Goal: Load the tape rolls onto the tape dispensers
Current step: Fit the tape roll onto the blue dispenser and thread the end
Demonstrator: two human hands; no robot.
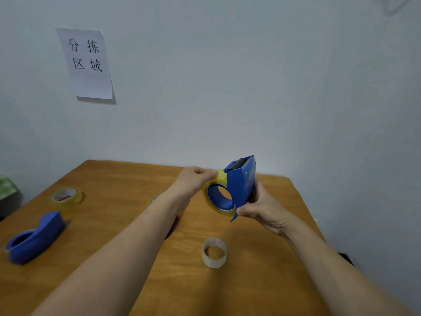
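Observation:
My right hand [262, 208] holds a blue tape dispenser [241, 183] up above the wooden table [250, 288], cutter end up. A yellowish clear tape roll [219, 179] sits around the dispenser's blue hub. My left hand [193, 181] pinches the roll's top edge with thumb and fingers. A second blue dispenser [36, 238] lies on its side at the table's left. Another clear roll [66, 197] lies flat at the back left. An empty-looking pale core [214, 253] stands in front of me. A further roll [155, 198] peeks out behind my left forearm, mostly hidden.
The table stands against a pale wall with a paper sign [87, 62] taped at the upper left. A green object [6, 188] shows at the far left edge. A dark object [346, 258] lies past the table's right edge.

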